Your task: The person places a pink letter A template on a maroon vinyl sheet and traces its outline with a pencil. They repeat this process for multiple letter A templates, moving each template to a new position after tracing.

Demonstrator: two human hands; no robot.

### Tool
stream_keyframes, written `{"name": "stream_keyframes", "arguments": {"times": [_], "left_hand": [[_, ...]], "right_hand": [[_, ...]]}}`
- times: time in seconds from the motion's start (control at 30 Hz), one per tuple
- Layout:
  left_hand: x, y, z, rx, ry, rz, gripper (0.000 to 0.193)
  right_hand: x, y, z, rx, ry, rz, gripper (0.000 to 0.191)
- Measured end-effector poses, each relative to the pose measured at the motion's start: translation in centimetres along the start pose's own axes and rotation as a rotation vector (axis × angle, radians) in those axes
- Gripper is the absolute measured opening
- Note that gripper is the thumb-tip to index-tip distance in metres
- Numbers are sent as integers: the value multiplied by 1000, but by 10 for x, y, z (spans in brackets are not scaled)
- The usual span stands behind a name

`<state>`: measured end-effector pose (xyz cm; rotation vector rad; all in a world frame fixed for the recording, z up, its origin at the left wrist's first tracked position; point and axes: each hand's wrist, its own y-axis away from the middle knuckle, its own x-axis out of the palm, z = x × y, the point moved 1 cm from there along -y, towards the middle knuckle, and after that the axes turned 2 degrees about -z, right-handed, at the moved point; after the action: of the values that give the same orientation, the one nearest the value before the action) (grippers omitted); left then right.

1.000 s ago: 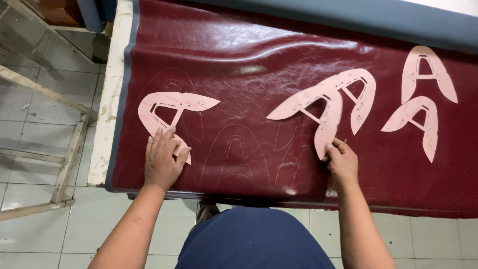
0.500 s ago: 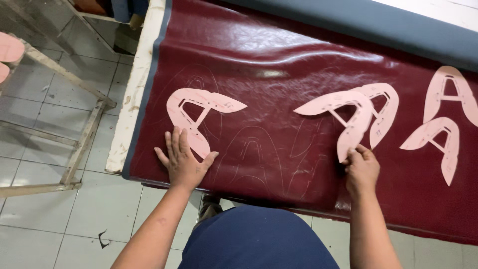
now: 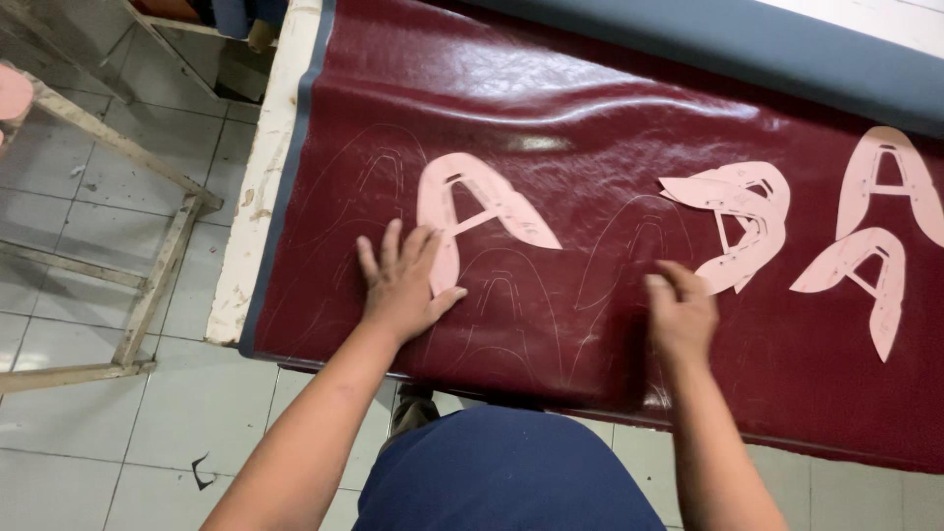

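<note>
Dark red leather sheet (image 3: 610,147) covers most of the worktable, glossy, wrinkled near the top, its near edge hanging over the table front. Grey band (image 3: 747,49) runs along the far side. White chipped table edge (image 3: 261,187) on the left, tiled floor (image 3: 88,433) below, wooden frame (image 3: 147,285) standing on it.

Changes since the earlier frames: view has swung right, so the sheet's left edge sits further left. The left pink template (image 3: 472,211) has been turned; it now stands like a letter A with its tip pointing to lower right, where before it lay sideways. Left hand (image 3: 401,280) has shifted with it. Right hand (image 3: 678,310) has come off the middle template (image 3: 737,221) and now sits on bare leather below and left of it, blurred.

Left hand: fingers spread flat, pressing down on the template's lower left leg and the leather beside it. Right hand: fingers curled loosely, knuckles up; cannot tell whether it pinches anything.

Templates: thin pale pink card, curved two-legged shapes with a cut-out window and crossbar. Middle one looks like two stacked pieces. Two more (image 3: 890,182) (image 3: 865,280) lie at the right, one above the other, just touching.

Faint traced outlines (image 3: 501,305) of the same shape show on the leather between the hands.
</note>
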<state>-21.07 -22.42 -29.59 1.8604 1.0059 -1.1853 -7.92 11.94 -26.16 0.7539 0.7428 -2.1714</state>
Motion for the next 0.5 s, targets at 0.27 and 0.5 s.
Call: {"name": "stream_keyframes", "arguments": {"times": [0.27, 0.5], "left_hand": [[-10, -43, -21, 139, 146, 5, 94], [-12, -36, 5, 80, 290, -116, 44]], "right_hand": [[53, 15, 46, -117, 164, 318, 46], [46, 24, 40, -149, 167, 391, 44]]}}
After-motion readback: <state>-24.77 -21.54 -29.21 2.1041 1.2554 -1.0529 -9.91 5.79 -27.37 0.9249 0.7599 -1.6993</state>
